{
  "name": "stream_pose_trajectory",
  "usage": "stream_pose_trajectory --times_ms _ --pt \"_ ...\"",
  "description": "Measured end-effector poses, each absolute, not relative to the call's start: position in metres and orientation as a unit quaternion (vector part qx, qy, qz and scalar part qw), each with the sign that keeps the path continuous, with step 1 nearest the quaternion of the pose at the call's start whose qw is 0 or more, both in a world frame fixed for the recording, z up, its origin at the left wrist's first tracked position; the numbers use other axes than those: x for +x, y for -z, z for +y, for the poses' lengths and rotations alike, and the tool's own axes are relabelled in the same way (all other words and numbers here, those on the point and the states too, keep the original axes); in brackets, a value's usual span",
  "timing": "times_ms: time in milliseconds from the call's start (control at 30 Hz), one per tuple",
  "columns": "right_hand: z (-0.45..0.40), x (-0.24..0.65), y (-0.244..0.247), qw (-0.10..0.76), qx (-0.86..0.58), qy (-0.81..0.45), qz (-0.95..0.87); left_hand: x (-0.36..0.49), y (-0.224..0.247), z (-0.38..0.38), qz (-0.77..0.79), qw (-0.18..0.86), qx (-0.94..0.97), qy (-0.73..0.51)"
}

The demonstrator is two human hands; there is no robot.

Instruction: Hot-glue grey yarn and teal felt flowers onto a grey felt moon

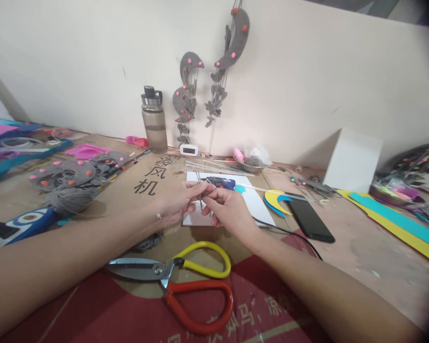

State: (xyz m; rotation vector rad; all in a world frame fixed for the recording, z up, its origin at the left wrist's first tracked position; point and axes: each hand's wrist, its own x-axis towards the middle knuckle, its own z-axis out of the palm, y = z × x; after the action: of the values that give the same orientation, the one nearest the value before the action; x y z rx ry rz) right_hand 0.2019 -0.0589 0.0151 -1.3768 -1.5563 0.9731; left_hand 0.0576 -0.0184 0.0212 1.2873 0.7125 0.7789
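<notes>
My left hand (180, 200) and my right hand (227, 207) meet above a white sheet (259, 209). Both pinch a thin grey cord (200, 190) between thumb and fingers; its ends stick out above and below the fingertips. Just behind my hands lies a dark blue glue gun (223, 182), partly hidden by them, near a small teal patch. Large scissors (159, 270) with one yellow and one red handle lie open in front of my hands. A bundle of grey yarn (148, 241) is partly covered by my left forearm.
A phone (311, 216) and yellow and blue crescents (278, 202) lie right of the sheet. A bottle (153, 121), small clock (189, 150) and bowl (253, 166) stand at the back. Grey moon hangings (239, 35) hang on the wall. Yarn (69, 195) lies left; a black cable crosses at right.
</notes>
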Motion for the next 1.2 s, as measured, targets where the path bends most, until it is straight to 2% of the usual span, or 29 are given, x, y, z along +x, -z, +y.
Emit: stream_pose_trajectory --times_ms 267,933,1067,1133,1200 --pt "-0.06 0.201 -0.014 0.394 -0.532 -0.41 -0.627 0.06 -0.017 -0.017 0.25 0.708 0.565 -0.341" --pt "-0.062 0.2 -0.011 0.394 -0.522 -0.375 -0.657 0.057 -0.019 -0.01 0.345 0.689 0.534 -0.349" --pt "-0.054 0.214 -0.02 0.389 -0.552 -0.259 -0.691 0.052 -0.023 0.001 0.399 0.635 0.503 -0.43" --pt "-0.047 0.227 -0.024 0.381 -0.591 -0.133 -0.698 0.048 -0.024 0.006 0.425 0.612 0.499 -0.442" --pt "-0.039 0.239 -0.026 0.328 -0.64 -0.008 -0.695 0.042 -0.023 0.01 0.455 0.576 0.519 -0.438"
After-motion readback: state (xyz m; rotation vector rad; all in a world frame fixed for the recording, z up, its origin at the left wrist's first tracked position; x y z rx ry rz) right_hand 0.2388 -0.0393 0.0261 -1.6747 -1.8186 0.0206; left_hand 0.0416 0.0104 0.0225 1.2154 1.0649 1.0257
